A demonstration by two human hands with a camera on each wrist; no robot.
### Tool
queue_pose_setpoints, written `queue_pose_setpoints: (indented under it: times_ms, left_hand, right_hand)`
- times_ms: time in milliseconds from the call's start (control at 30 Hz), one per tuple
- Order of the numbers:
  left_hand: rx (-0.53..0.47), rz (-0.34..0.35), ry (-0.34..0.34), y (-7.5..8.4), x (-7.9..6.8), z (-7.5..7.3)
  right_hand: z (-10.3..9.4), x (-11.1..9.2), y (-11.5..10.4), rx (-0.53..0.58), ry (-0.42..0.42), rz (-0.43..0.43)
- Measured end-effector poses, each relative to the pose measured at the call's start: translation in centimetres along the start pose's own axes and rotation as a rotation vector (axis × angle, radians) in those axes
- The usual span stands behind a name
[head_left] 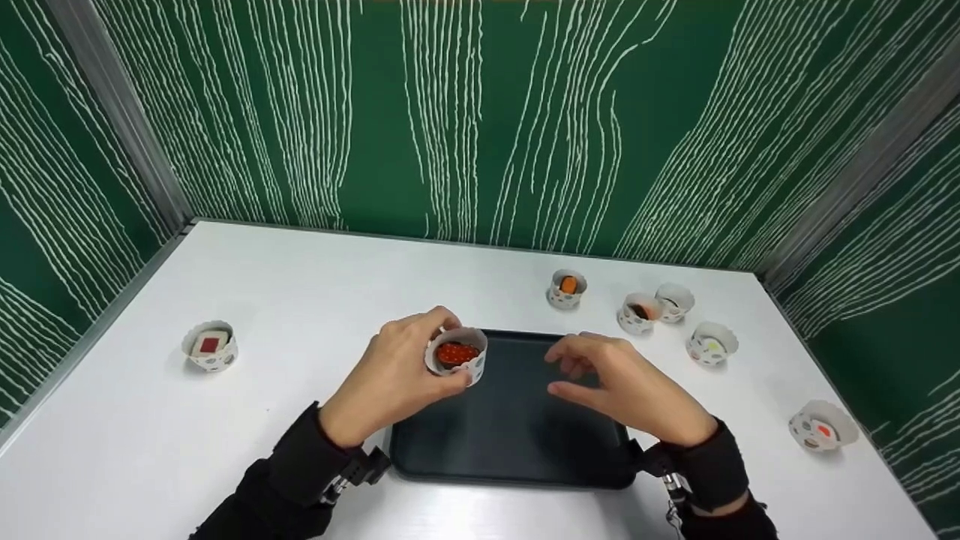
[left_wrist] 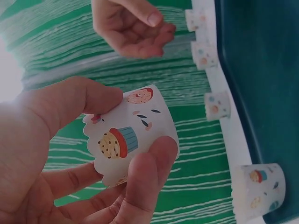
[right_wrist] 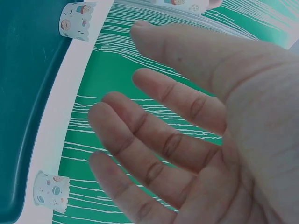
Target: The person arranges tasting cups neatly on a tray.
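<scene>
My left hand (head_left: 401,371) grips a white paper baking cup (left_wrist: 133,135) printed with muffins, its thumb and fingers on opposite sides of the wall. Inside this cup lies a red, light-dotted piece (head_left: 457,354) that looks like roe sushi. Cup and hand are over the left back part of a dark rectangular tray (head_left: 510,442). My right hand (head_left: 622,382) hovers over the tray's right side, its fingers loosely bent and holding nothing, as the right wrist view (right_wrist: 187,135) also shows.
A similar cup (head_left: 217,360) with a white and red piece stands at the left. Behind the tray is a cup (head_left: 564,300) with an orange piece. Several more cups stand to the right, one of them (head_left: 814,435) near the right edge. Green, white-streaked panels (head_left: 510,150) enclose the white table (head_left: 315,285).
</scene>
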State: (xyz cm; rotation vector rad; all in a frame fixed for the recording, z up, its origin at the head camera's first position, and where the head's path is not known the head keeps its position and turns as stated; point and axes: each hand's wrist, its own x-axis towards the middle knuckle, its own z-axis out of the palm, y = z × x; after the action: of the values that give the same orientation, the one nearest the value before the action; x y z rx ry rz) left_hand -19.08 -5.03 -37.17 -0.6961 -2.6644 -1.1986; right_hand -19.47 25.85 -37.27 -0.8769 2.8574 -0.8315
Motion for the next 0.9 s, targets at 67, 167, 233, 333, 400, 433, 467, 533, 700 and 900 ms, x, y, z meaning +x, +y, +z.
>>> queue_pose_setpoints:
  times_ms: [67,167,233,333,400,433,467,533,700,900]
  left_hand:
    - [0.000,0.015,-0.013,0.0,0.2,0.5]
    - [-0.011,0.030,-0.037,-0.1,0.3,1.2]
    - [-0.012,0.039,-0.051,-0.1,0.5,1.7]
    - [-0.020,0.057,-0.067,0.0,0.7,2.3]
    - [-0.012,0.076,-0.074,-0.1,0.8,2.9]
    - [-0.008,0.085,-0.080,-0.1,0.8,3.2]
    - [-0.006,0.091,-0.090,0.0,0.8,3.4]
    - [-0.001,0.097,-0.110,-0.1,0.8,4.0]
    - [-0.024,0.081,-0.145,0.0,0.6,4.9]
    - [-0.057,0.103,-0.138,0.0,0.4,5.6]
  right_hand:
    - [0.0,0.0,0.0,0.005,-0.001,-0.003]
    - [0.0,0.0,0.0,0.010,-0.003,-0.009]
    - [0.0,0.0,0.0,0.011,-0.002,-0.015]
    - [0.0,0.0,0.0,0.015,0.002,-0.021]
    - [0.0,0.0,0.0,0.016,0.005,-0.024]
    - [0.1,0.1,0.0,0.016,0.005,-0.023]
    - [0.1,0.1,0.0,0.015,0.006,-0.021]
    - [0.2,0.1,0.0,0.012,0.008,-0.016]
    - [0.4,0.2,0.0,0.002,0.005,-0.012]
    - [0.5,0.2,-0.2,0.018,-0.026,-0.018]
